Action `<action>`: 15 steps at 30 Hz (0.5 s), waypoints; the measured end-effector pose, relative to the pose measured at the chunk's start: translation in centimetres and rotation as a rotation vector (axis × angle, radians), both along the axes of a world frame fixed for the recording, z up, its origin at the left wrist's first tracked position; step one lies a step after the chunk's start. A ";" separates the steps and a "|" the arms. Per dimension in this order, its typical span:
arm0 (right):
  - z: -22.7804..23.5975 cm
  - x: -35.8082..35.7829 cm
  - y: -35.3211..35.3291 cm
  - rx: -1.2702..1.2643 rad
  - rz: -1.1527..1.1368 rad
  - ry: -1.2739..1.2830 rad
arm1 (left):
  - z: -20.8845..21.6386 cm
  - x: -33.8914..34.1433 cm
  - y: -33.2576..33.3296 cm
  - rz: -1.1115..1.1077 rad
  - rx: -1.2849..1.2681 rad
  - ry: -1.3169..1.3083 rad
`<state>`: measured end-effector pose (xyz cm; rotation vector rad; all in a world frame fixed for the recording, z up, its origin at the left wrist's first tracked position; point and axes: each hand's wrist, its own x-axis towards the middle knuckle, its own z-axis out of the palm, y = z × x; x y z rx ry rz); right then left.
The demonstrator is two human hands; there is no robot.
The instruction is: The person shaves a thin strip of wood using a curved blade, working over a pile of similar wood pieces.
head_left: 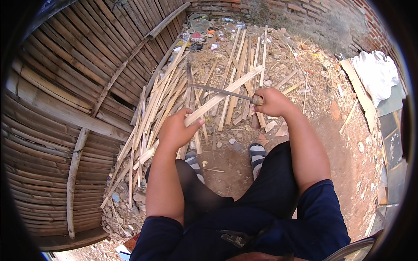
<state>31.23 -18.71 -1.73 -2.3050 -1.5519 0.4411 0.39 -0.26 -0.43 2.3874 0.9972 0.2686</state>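
Here's my left hand (175, 130), out in front of my left knee, fingers and thumb closed around a pale wooden strip (211, 103). The strip slants up and away from my grip, its far end pointing toward the ground's far right corner. And over on the other side, my right hand (273, 102) is wrapped tight about the stubby handle (257, 100) of a long, narrow blade (220, 90)! That blade reaches leftward, straight across the strip, between my two hands; whether its edge is biting the wood, I can't tell from up here.

Down below, my feet in striped sandals (257, 158) stand apart on the bare dirt ground (228, 174), dark trousers (272, 174) bent at the knee. Along the ground's left edge, a heap of loose strips (167, 93) lies lengthwise, right beside the slatted wall (56, 104). More strips (233, 80) spread ahead of me, over rubble and straw, toward the far edge, where a brick wall (300, 19) rises. Bits of litter (198, 38) gather in that far left corner. And at the ground's right edge, a white sack (375, 74) sits crumpled beside a tan board (360, 95).
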 end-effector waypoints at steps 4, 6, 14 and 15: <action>0.1 -0.7 0.6 -0.009 0.049 0.015 | -0.3 -0.2 0.3 0.009 -0.011 0.018; 0.3 -0.5 0.6 -0.009 0.042 0.029 | 0.1 -0.2 0.1 0.015 -0.044 0.023; -1.1 2.7 -1.3 0.042 -0.174 0.031 | 0.1 -0.1 -0.1 0.009 0.008 0.017; -1.2 2.7 -1.4 0.058 -0.176 0.026 | 0.2 0.0 -0.1 0.012 0.014 0.020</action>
